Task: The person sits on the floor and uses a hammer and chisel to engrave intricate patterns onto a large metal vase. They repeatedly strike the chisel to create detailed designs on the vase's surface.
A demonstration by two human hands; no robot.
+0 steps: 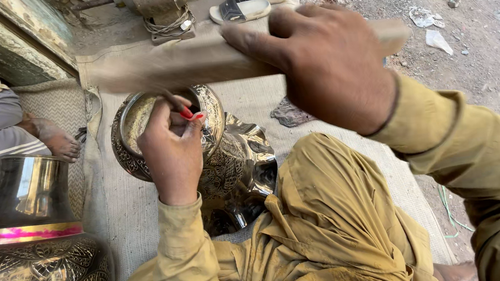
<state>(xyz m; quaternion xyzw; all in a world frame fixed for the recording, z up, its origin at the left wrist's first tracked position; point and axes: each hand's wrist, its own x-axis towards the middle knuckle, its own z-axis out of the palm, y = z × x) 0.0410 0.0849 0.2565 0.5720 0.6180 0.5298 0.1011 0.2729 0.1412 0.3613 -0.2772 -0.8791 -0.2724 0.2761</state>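
The engraved brass vase [227,161] lies tilted on the woven mat [323,126] against your knee, its mouth facing up toward you. Your left hand [171,149] pinches a thin chisel [173,100] at the vase's rim, fingers closed around it. Your right hand [322,64] grips a wooden mallet [192,63], blurred, above the chisel. A second, larger vase [29,244] stands at your left.

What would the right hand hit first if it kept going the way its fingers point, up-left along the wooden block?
Probably nothing close. The right hand lies along the wooden block, fingers toward upper left. Past them, the grey machine base and metal wall sit farther off; depth is unclear.
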